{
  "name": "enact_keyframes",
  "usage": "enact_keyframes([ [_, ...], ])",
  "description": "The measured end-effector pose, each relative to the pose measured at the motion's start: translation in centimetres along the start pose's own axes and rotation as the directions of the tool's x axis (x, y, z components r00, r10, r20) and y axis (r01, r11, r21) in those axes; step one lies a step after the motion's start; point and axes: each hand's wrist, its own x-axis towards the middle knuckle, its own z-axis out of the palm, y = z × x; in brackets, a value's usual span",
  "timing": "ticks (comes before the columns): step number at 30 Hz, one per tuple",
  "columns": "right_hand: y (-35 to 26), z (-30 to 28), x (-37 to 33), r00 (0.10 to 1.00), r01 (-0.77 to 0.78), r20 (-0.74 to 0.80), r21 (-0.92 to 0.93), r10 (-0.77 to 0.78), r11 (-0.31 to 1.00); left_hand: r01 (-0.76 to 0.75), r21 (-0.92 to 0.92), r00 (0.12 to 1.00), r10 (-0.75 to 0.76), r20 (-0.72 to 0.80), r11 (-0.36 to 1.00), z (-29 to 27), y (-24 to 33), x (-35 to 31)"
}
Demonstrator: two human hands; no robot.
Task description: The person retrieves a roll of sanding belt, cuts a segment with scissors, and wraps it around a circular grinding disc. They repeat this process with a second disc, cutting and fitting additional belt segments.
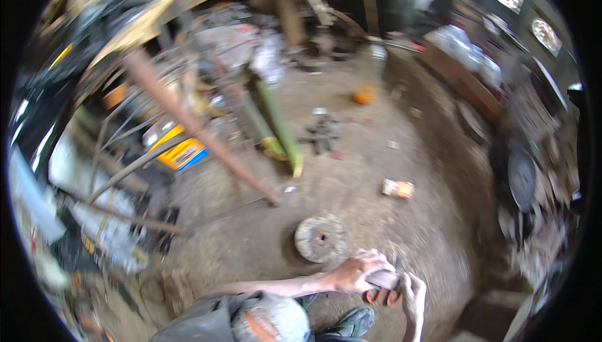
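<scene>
My left hand [356,272] reaches in from the left and is closed around a grey-brown, flat oblong piece [384,278]. My right hand [413,290] is beside the piece's right end, its fingers bent and pressed together; what they grip is too blurred to tell. Just below the piece show two orange loops [382,297], like scissor handles; whether they are held or lie on the floor is unclear. Beyond my left hand, a round, pale grey stone-like wheel [307,240] with a hole in its centre rests on the ground.
A crumpled orange-and-white packet [397,188] and a dark heap of scraps [323,133] lie on the dirt floor. Farther off stands a bottle with orange contents [365,85]. Green lengths [279,122] and a rusty pole [194,125] slant at left. Clutter lines both sides.
</scene>
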Motion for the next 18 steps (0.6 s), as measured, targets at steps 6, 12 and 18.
enact_keyframes([
  [6,-6.0,0.1,-2.3,0.99,0.08,0.131,-0.171,-0.058,0.982,-0.164,0.392,0.951,0.039,0.307,0.905,-3.8,2.6,0.8],
  [12,-9.0,-0.4,-3.1,0.922,-0.138,0.385,0.242,0.035,0.961,-0.279,0.314,0.937,0.185,0.296,0.907,-9.0,2.9,1.6],
  [18,1.0,-7.3,-9.0,0.899,-0.431,0.279,0.702,0.337,0.567,0.183,-0.053,0.955,-0.19,-0.229,0.982,-16.1,0.5,-1.3],
])
